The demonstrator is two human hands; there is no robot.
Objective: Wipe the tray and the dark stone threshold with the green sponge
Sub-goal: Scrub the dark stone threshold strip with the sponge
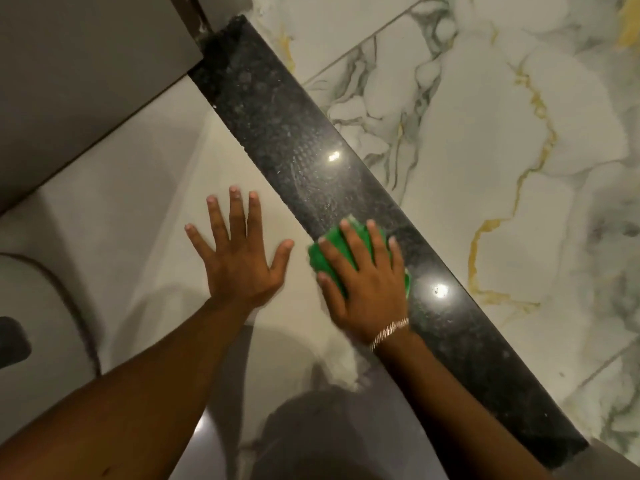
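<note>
Green sponge [332, 252] lies pressed flat on the dark stone threshold [277, 133], under the right hand [363, 282], whose fingers spread over it and hold it down at the strip's near edge. Speckled and wet-streaked, the threshold runs from eleven o'clock to five o'clock across the view. At nine o'clock from the sponge, the left hand [239, 258] rests palm-down, fingers apart, on the pale floor [138, 202], holding nothing. Veined marble tile [485, 150] lies beyond the strip.

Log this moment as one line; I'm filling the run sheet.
step: wiping threshold | right hand: pressing sponge on stone | left hand: flat on pale floor, fingers spread
</note>
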